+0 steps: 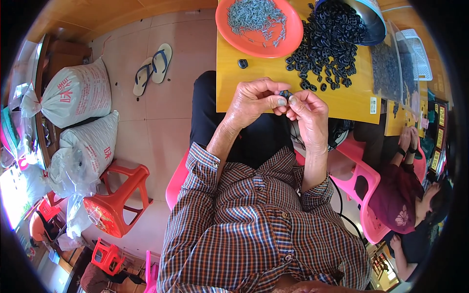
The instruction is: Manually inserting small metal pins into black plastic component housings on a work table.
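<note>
Both hands meet over the near edge of the yellow table point(234, 95). Between the thumb and fingers of my left hand point(255, 100) is a small black plastic piece point(285, 94), and the fingertips of my right hand point(309, 110) pinch its other side. Just beyond them spreads a pile of black plastic pieces point(327, 44), each oval with holes. Farther left, a red plate point(229, 29) holds many small grey screw-like pins point(256, 19). One loose black piece point(243, 63) lies apart, left of the pile.
A tipped metal bowl point(377, 24) stands at the far right of the pile, beside a clear plastic bin point(388, 68). Another person point(398, 200) sits to the right on a pink chair point(364, 180). White sacks point(80, 93), a red stool point(119, 195) and sandals point(161, 63) are on the left.
</note>
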### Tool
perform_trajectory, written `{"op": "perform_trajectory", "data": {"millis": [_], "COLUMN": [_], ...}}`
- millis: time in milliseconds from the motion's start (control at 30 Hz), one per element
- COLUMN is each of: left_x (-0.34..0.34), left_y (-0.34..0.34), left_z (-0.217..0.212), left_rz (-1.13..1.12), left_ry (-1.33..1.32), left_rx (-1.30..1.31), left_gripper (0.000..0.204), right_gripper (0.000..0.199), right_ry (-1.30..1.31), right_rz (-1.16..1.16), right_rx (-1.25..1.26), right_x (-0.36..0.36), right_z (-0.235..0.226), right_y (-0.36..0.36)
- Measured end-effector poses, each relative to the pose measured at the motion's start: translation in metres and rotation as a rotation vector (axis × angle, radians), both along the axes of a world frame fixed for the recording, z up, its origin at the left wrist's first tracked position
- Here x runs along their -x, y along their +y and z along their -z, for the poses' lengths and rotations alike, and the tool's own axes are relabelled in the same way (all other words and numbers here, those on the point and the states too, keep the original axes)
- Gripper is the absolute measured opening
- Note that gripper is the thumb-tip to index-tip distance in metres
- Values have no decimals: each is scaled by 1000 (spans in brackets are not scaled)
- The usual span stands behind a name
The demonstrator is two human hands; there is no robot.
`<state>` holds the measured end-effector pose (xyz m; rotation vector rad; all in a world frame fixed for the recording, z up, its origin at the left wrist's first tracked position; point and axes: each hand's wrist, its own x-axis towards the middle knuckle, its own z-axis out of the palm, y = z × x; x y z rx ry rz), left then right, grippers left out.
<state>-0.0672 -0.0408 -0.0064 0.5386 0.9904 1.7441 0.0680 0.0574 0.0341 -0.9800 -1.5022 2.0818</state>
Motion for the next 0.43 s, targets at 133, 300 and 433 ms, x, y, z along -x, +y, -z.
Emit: {"op": "perform_trajectory", "data": {"millis": [133, 300, 433], "left_x": [1, 0, 1], "left_y": [-1, -1, -1], "left_z": [1, 0, 2], "left_rz": [31, 50, 76], "left_ry": [17, 21, 62], "left_rx": [-11, -3, -11], "left_gripper": [26, 23, 23], "right_gripper": [11, 12, 14], "right_ry": [9, -13, -37], "right_rz": [-43, -77, -134], "right_rx": [29, 58, 66], "right_x": [-2, -5, -9], "right_z": [1, -1, 2], "right_y": [3, 7, 12]}}
